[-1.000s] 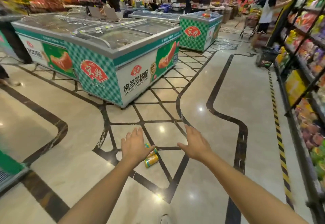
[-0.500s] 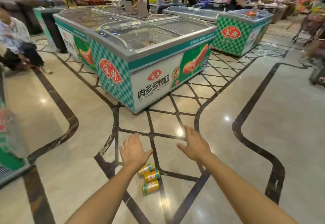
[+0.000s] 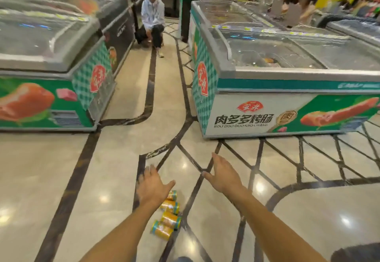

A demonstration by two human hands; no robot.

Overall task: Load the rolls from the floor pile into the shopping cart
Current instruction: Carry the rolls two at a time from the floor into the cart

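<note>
Head view: left hand (image 3: 153,187) and right hand (image 3: 225,176), grips spread empty, near glossy cylindrical rolls (image 3: 169,218).

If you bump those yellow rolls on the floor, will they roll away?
Probably yes: the yellow rolls are round and lie on their sides on the shiny floor, so a nudge could send them rolling. Their glossy wrappers may feel a bit slippery. They seem to touch each other, so moving one may shift its neighbours.

Top roll (image 3: 172,195) partly hidden behind L hand (image 3: 153,187).
</note>
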